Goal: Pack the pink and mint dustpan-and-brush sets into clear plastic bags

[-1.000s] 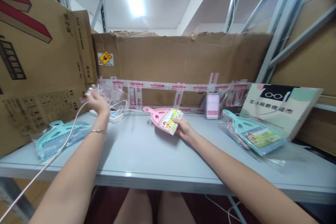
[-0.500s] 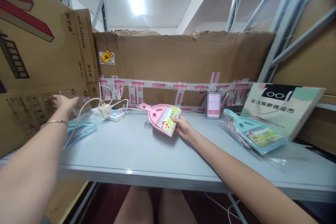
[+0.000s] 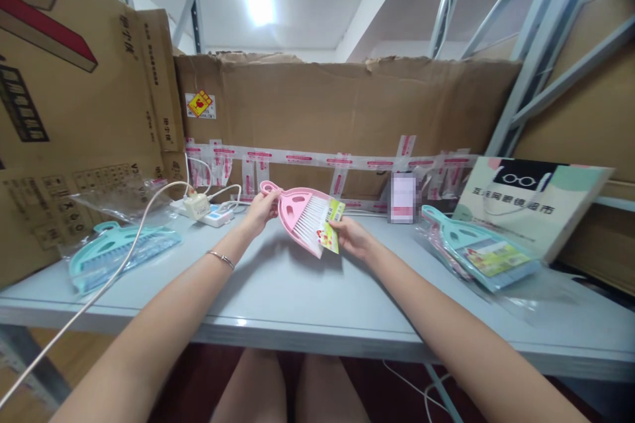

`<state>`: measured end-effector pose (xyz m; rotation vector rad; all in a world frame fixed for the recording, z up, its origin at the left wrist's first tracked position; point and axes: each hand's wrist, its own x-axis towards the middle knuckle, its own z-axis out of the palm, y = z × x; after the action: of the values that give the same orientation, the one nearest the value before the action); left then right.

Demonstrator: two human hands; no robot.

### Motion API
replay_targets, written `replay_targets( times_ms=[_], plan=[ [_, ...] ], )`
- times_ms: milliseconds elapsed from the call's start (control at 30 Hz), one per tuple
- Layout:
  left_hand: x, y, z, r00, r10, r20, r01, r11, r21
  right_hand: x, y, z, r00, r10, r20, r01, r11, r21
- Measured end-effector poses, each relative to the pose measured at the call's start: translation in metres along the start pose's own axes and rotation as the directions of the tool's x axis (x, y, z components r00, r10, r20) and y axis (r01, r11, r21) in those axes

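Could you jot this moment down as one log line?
left hand: holds pink dustpan by handle | right hand: holds its card | on table: left teal dustpan, right teal dustpan, both in plastic

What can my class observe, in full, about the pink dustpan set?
The pink dustpan set looks plastic, with a looped handle, cut-outs and pale bristles. It is held tilted above the grey table, handle toward the left. The left hand grips the handle; the right hand holds the yellow-green card by the bristle ends.
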<state>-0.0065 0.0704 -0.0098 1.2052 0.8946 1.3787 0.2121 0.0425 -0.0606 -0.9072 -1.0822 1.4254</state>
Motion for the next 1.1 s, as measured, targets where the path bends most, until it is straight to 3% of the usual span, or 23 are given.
replay_targets(
  times_ms=[67,167,367,433,500,533,600,667,733,833,933,1000,1100],
  plan=[
    [0.001,-0.002,-0.006,0.998,0.056,-0.042,-0.057,0.998,-0.029,0.005,-0.005,-0.012,0.982,-0.027,-0.186,-0.017,0.974,-0.227],
    [-0.002,0.002,-0.022,0.984,0.122,-0.126,-0.131,0.989,-0.066,0.011,-0.015,-0.038,0.9,-0.105,-0.422,-0.124,0.869,-0.479],
    [-0.004,0.01,-0.032,0.976,0.116,-0.184,-0.141,0.982,-0.129,0.008,-0.025,-0.088,0.77,-0.194,-0.608,-0.339,0.683,-0.647],
    [-0.007,0.011,-0.028,0.982,0.11,-0.154,-0.134,0.979,-0.153,0.005,-0.028,-0.091,0.711,-0.317,-0.628,-0.371,0.591,-0.717],
    [-0.01,0.012,-0.025,0.992,0.097,-0.081,-0.109,0.982,-0.156,0.001,-0.032,-0.081,0.643,-0.536,-0.547,-0.301,0.479,-0.824],
    [-0.012,0.012,-0.023,0.995,0.093,-0.035,-0.097,0.983,-0.153,-0.001,-0.035,-0.07,0.615,-0.645,-0.454,-0.208,0.423,-0.882],
    [-0.018,0.012,-0.019,0.992,0.102,0.073,-0.091,0.985,-0.145,-0.007,-0.039,-0.038,0.585,-0.783,-0.211,0.097,0.326,-0.94],
    [-0.024,0.012,-0.014,0.973,0.129,0.19,-0.1,0.983,-0.154,-0.015,-0.038,0.0,0.584,-0.81,0.05,0.418,0.247,-0.875],
    [-0.03,0.013,-0.01,0.94,0.159,0.301,-0.11,0.979,-0.174,-0.022,-0.033,0.036,0.598,-0.754,0.273,0.593,0.187,-0.783],
    [-0.037,0.015,-0.008,0.904,0.202,0.377,-0.132,0.97,-0.204,-0.027,-0.023,0.067,0.687,-0.629,0.363,0.604,0.216,-0.768],
    [-0.04,0.017,-0.008,0.882,0.239,0.406,-0.179,0.967,-0.18,-0.026,-0.021,0.07,0.762,-0.534,0.366,0.561,0.263,-0.785],
    [-0.04,0.017,-0.005,0.869,0.284,0.405,-0.25,0.959,-0.135,-0.027,-0.022,0.067,0.767,-0.522,0.374,0.569,0.283,-0.772],
    [-0.042,0.02,0.003,0.85,0.375,0.369,-0.381,0.923,-0.06,-0.031,-0.026,0.065,0.734,-0.576,0.358,0.6,0.304,-0.74]
  ],
)
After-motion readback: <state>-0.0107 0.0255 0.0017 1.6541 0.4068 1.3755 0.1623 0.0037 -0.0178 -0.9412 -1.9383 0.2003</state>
